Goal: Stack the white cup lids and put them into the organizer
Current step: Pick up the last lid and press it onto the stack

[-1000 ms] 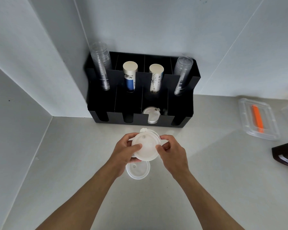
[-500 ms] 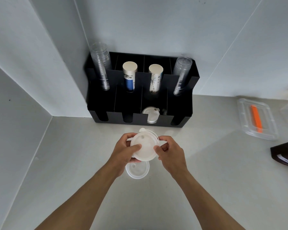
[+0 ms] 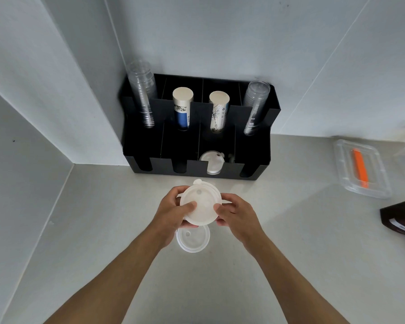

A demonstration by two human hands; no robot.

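Hands: left hand and right hand both clasp the lid stack above the worktop, as before. Another lid lies beneath. Farther off, the black organizer holds lids low and cup stacks behind.

lids white | organizer black | counter pale grey

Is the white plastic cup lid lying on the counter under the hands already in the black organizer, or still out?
Out: the white plastic cup lid lies on the counter, apart from the black organizer.
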